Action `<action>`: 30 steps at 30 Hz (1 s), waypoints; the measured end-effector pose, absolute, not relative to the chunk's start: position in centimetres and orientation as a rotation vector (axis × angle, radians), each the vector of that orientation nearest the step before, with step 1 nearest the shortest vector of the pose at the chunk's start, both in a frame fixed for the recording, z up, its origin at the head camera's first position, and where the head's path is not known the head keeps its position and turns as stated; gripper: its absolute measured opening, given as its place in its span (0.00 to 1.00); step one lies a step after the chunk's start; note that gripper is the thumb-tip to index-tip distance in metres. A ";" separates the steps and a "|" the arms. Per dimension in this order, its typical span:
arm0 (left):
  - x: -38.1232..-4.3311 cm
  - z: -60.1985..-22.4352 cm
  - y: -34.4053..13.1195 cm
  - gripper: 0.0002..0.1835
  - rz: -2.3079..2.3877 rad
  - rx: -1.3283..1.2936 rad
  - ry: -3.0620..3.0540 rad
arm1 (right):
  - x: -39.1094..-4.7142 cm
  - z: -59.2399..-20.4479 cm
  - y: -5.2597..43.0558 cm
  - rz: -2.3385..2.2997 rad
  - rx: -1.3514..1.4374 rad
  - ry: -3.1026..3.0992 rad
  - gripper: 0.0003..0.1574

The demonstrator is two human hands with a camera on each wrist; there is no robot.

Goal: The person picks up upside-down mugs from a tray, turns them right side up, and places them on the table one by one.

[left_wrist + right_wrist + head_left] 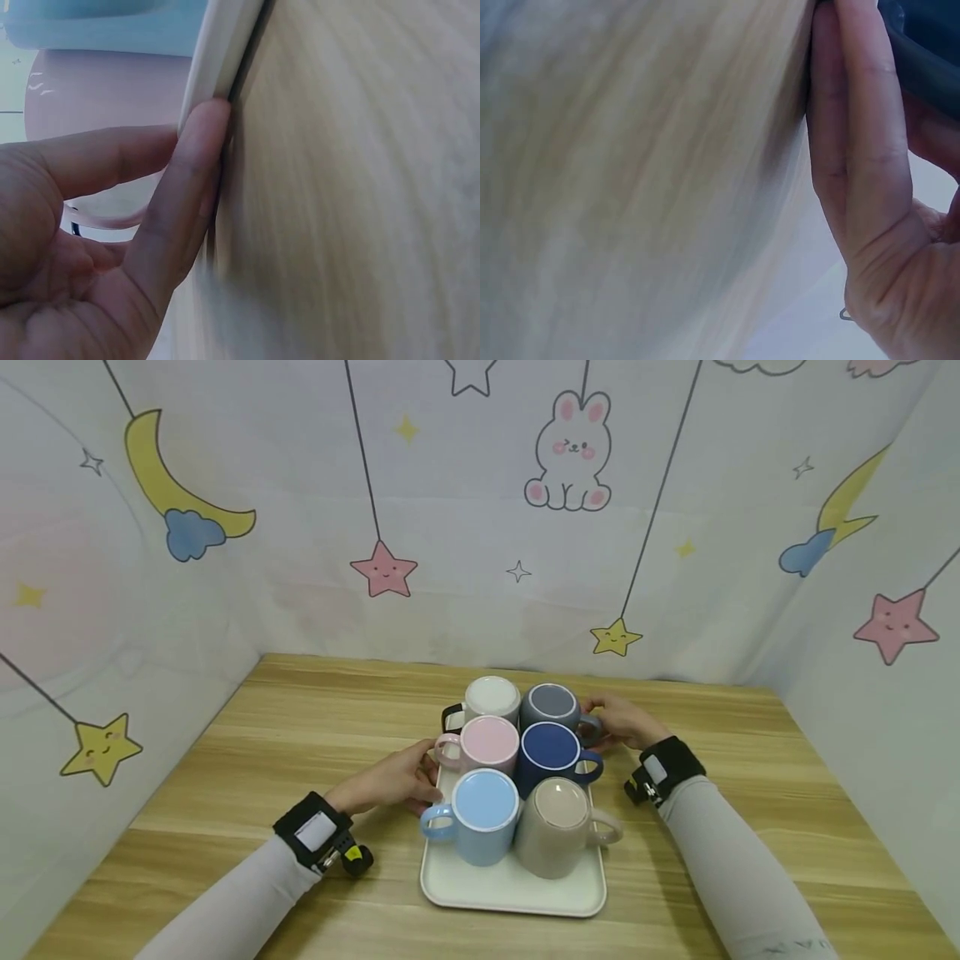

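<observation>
A white tray (517, 897) carries several mugs, all bottom up in two columns. On its left stand a white mug (492, 696) with a black handle, a pink mug (489, 743) and a light blue mug (485, 814). Opposite them are a grey mug (552, 702), a dark blue mug (551, 747) and a beige mug (557, 822). My left hand (393, 777) pinches the tray's left rim (217, 56), thumb on top and fingers below. My right hand (622, 720) grips the far right edge beside the grey mug's handle; its fingertips are hidden there.
The tray sits on a wood-grain table (300, 727). A pale curtain (465, 518) with cartoon stars and a rabbit stands behind and along both sides. Mug handles jut out past both long sides of the tray.
</observation>
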State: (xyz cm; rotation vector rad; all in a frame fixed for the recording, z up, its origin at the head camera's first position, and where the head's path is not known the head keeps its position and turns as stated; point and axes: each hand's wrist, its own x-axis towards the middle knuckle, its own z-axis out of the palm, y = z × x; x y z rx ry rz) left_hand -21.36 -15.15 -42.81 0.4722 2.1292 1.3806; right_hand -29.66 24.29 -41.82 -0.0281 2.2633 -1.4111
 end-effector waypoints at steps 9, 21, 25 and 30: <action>-21.5 -43.1 -15.2 0.42 1.407 0.481 2.108 | -29.6 -41.7 24.2 -1.395 -0.034 2.244 0.33; -21.5 -43.0 -14.7 0.43 1.480 0.473 2.033 | -29.3 -41.7 25.5 -1.397 -0.087 2.228 0.31; -21.5 -43.1 -14.7 0.45 1.493 0.445 2.042 | -29.6 -42.0 25.4 -1.413 -0.078 2.212 0.32; -21.5 -43.4 -14.9 0.45 1.495 0.477 2.042 | -29.6 -42.0 24.9 -1.417 -0.063 2.219 0.32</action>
